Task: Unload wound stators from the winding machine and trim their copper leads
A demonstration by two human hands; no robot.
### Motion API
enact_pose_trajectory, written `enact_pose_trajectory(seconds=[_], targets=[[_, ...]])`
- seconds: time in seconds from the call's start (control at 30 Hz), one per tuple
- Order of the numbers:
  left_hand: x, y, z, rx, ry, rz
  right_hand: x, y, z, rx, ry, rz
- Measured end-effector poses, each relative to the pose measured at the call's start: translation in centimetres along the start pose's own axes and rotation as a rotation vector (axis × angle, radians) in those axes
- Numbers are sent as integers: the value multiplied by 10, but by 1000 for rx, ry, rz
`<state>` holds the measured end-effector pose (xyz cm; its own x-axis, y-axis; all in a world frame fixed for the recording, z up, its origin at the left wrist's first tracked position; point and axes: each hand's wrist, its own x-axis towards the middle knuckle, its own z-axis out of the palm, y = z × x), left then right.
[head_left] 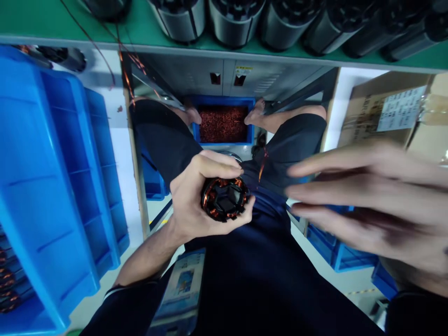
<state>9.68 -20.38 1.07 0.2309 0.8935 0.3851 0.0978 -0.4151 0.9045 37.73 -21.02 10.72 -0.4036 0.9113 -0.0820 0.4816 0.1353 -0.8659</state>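
Observation:
My left hand (194, 198) is wrapped round a motor stator (226, 199), above my lap. The stator is a black ring with copper windings, and its open end faces up toward the camera. Off to the right, my right hand (371, 200) is blurred by motion. Its fingers are stretched out and apart, with no object visible between them. A loose bit of copper wire (263, 165) shows near my lap, between the stator and the right hand.
Several finished-looking stators (238, 23) stand along the green bench edge (140, 44), where copper wires (128, 70) hang down. Blue crates (63, 186) are stacked at left, a cardboard box (378, 109) sits at right. Between the feet, a blue bin (224, 140) holds copper scraps.

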Motion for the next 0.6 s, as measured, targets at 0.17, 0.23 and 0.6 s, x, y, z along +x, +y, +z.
enact_pose_trajectory(seconds=[0.17,0.23,0.6], targets=[[11,10,1,30,-119,70,26,7,25,329,-249,32],[11,11,2,30,-149,83,32,28,30,423,-301,50],[-10,-10,1,513,-225,85,27,28,21,-111,-20,61]])
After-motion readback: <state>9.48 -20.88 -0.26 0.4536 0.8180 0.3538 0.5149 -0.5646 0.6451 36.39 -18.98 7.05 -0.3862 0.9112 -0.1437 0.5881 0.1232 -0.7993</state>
